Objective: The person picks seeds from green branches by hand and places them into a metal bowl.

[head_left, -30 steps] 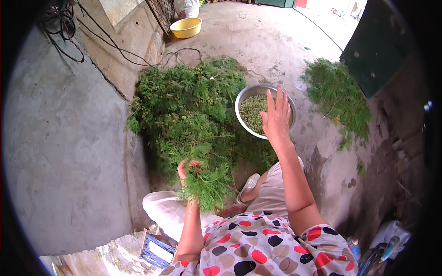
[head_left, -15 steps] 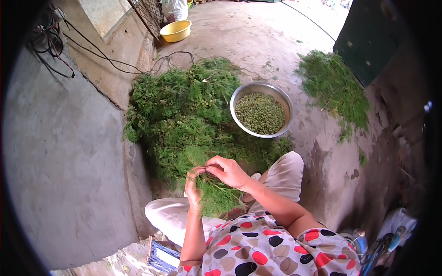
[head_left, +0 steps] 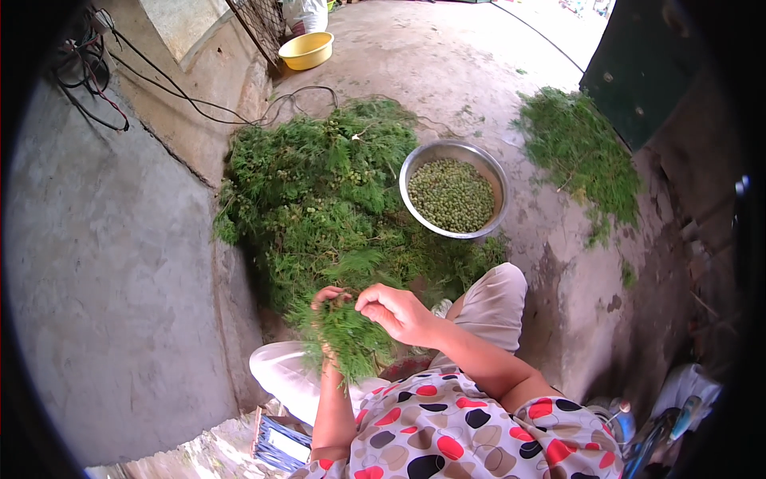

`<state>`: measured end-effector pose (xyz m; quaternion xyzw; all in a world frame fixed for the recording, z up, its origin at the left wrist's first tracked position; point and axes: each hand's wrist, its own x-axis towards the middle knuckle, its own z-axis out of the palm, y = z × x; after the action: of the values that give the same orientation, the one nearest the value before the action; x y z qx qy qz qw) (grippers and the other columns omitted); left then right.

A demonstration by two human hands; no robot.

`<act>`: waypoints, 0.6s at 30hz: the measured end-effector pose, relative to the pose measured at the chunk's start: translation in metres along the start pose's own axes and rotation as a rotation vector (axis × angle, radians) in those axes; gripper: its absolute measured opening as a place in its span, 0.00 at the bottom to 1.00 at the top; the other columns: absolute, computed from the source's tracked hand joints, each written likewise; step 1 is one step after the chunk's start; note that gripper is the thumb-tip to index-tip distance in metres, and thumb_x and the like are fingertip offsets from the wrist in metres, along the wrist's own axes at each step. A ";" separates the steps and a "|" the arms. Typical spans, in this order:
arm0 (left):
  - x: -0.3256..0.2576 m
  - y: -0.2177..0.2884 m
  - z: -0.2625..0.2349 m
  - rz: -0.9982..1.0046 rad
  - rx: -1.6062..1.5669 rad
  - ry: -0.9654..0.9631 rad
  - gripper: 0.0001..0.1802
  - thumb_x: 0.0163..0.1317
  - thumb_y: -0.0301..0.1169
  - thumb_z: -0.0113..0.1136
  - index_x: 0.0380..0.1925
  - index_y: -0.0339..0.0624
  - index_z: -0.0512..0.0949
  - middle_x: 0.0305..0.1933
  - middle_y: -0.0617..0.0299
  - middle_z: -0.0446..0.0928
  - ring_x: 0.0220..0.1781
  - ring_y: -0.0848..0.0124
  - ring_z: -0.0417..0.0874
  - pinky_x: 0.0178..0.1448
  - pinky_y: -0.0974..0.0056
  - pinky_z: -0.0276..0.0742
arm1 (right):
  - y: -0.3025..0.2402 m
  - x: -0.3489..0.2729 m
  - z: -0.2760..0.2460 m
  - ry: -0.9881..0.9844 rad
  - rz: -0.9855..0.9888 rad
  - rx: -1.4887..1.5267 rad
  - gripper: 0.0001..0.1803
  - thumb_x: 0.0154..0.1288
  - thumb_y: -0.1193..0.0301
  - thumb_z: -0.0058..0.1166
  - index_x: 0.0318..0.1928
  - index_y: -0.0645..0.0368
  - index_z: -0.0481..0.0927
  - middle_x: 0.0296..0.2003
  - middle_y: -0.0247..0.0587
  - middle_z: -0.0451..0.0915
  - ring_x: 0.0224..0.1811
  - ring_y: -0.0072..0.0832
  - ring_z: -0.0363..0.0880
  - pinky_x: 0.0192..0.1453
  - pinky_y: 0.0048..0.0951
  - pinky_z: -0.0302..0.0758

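our left hand point(head_left: 329, 302) grips a feathery green sprig bunch point(head_left: 351, 339), our right hand point(head_left: 399, 311) pinches its top; steel bowl of green seeds point(head_left: 453, 194) beyond, near the herb pile point(head_left: 319, 184).

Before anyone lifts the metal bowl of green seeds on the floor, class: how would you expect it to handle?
The metal bowl is filled nearly to its rim with small green seeds, so it is probably heavy for its size. The loose seeds would likely roll and spill if it tilts. Its wide, shallow shape suggests it slides rather than tips when pushed.
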<state>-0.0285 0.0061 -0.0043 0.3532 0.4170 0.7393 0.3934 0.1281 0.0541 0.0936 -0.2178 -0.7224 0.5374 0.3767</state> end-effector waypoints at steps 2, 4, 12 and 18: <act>0.004 -0.005 -0.020 0.077 0.046 -0.015 0.08 0.60 0.24 0.47 0.40 0.40 0.67 0.42 0.54 0.69 0.41 0.67 0.74 0.47 0.64 0.70 | -0.020 0.002 -0.012 0.097 -0.154 -0.192 0.07 0.59 0.78 0.50 0.39 0.61 0.73 0.31 0.42 0.76 0.28 0.30 0.76 0.33 0.27 0.73; 0.007 0.003 -0.028 0.094 0.088 0.027 0.09 0.58 0.21 0.49 0.39 0.41 0.68 0.42 0.53 0.68 0.40 0.67 0.74 0.46 0.64 0.71 | -0.022 0.009 -0.029 0.326 -0.168 -0.154 0.07 0.59 0.80 0.48 0.39 0.60 0.73 0.34 0.43 0.76 0.26 0.33 0.76 0.33 0.28 0.73; 0.031 0.061 -0.024 0.070 -0.453 0.271 0.08 0.58 0.22 0.55 0.38 0.36 0.72 0.41 0.57 0.73 0.45 0.67 0.74 0.52 0.65 0.73 | 0.055 0.024 -0.123 0.491 0.154 -1.021 0.28 0.57 0.77 0.50 0.60 0.60 0.62 0.62 0.58 0.55 0.64 0.49 0.57 0.65 0.41 0.59; 0.049 0.043 -0.068 0.074 -0.660 0.294 0.11 0.58 0.27 0.56 0.37 0.30 0.72 0.41 0.57 0.73 0.41 0.68 0.76 0.57 0.64 0.75 | 0.132 -0.040 -0.037 0.132 0.406 -0.512 0.31 0.60 0.62 0.52 0.59 0.64 0.61 0.61 0.57 0.59 0.64 0.46 0.57 0.67 0.36 0.55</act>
<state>-0.1199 0.0112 0.0164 0.1119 0.1950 0.8908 0.3949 0.1696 0.0912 -0.0380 -0.4792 -0.7500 0.3870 0.2411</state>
